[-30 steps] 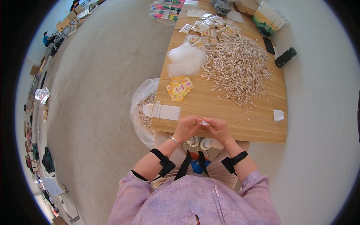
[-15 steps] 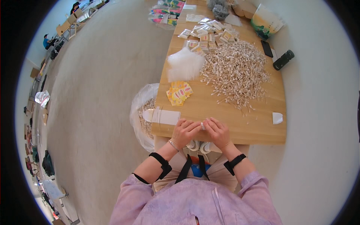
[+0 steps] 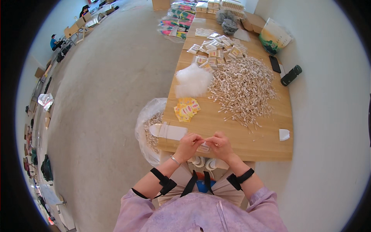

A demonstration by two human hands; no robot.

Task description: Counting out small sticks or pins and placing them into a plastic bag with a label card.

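Over the table's near edge, a small clear packet with pale contents (image 3: 204, 147) hangs between my two hands. The fingers of my left hand (image 3: 188, 147) are closed in a pinch on its upper edge. Beside them, my right hand (image 3: 220, 146) pinches the same edge, the fingertips of both hands nearly touching. What exactly is inside the packet is too small to make out. Just left of my hands lies a flat white piece with a rounded end (image 3: 174, 132). Yellow printed cards (image 3: 187, 110) are scattered beyond it, and clear plastic bags (image 3: 193, 81) lie farther back.
A large heap of cotton swabs (image 3: 245, 89) covers the table's middle right, with filled packets (image 3: 216, 50) behind. A dark bottle (image 3: 291, 75), phone (image 3: 274, 64) and white scrap (image 3: 284, 134) lie along the right. A plastic sack of swabs (image 3: 151, 135) stands left of the table.
My fingertips have drawn together in a pinch, and the packet, mostly hidden before, shows below them. The view has tilted so that more of the table's far end appears.
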